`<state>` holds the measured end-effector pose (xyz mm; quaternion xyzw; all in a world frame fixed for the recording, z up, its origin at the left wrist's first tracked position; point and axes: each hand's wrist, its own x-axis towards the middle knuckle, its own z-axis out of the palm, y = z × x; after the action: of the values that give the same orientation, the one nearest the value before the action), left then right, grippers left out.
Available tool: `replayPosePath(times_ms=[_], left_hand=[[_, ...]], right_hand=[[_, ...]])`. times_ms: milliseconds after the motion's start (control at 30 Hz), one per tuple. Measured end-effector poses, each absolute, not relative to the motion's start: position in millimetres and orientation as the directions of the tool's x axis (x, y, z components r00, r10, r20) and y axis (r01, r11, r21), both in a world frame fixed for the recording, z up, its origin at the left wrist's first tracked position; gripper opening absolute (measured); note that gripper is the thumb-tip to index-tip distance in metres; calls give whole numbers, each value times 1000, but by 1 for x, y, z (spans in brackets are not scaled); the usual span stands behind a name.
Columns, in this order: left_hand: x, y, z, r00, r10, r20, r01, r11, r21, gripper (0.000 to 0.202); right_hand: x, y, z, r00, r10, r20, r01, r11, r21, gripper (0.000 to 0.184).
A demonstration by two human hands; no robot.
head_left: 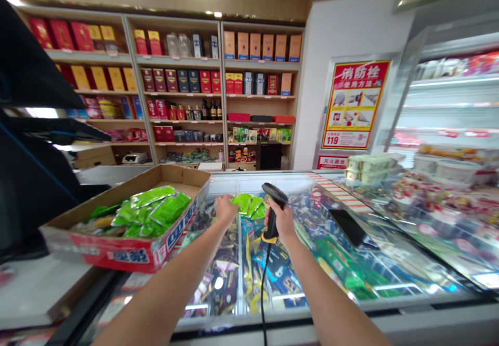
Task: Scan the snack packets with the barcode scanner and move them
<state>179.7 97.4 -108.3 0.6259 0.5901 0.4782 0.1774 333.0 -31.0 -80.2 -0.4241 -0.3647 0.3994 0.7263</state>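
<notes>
My left hand [226, 208] is closed on the left end of some bright green snack packets [248, 204], held out above the glass top of a chest freezer [222, 180]. My right hand [286, 221] wraps round the handle of a black barcode scanner [275, 195]. The scanner's head is beside the right end of the packets, and its cable [264, 283] hangs down toward me. To the left stands an open cardboard box [117, 255] with a pile of more green packets [152, 211] in it. How many packets my left hand holds is hard to tell.
A phone [349, 226] lies on the freezer glass to the right. Colourful ice cream packs [278, 273] show beneath the glass. Stacked tubs [368, 167] stand at far right. A dark monitor [35, 65] juts in at left. Shelves [183, 63] of boxed goods line the back wall.
</notes>
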Motion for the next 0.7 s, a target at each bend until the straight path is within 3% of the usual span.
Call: replayPosePath(times_ms=[100, 233, 400, 500, 633, 700], left_hand=[[179, 81, -95, -41, 884, 466, 721, -297, 626, 28], [156, 62, -53, 171, 866, 470, 788, -407, 462, 21], [58, 74, 16, 86, 888, 451, 942, -221, 254, 22], [-10, 94, 35, -19, 930, 367, 988, -38, 148, 23], [-63, 113, 31, -77, 987, 143, 991, 59, 124, 35], [-73, 116, 24, -97, 977, 188, 968, 49, 245, 41]], right_hand=[[332, -32, -81, 416, 889, 191, -267, 320, -909, 35], [331, -32, -83, 389, 901, 193, -247, 303, -920, 34], [330, -32, -86, 351, 916, 196, -203, 279, -939, 35], [329, -32, -87, 349, 914, 206, -194, 286, -939, 36], [328, -32, -85, 355, 916, 189, -212, 275, -938, 37], [328, -33, -84, 359, 917, 175, -218, 265, -939, 36]])
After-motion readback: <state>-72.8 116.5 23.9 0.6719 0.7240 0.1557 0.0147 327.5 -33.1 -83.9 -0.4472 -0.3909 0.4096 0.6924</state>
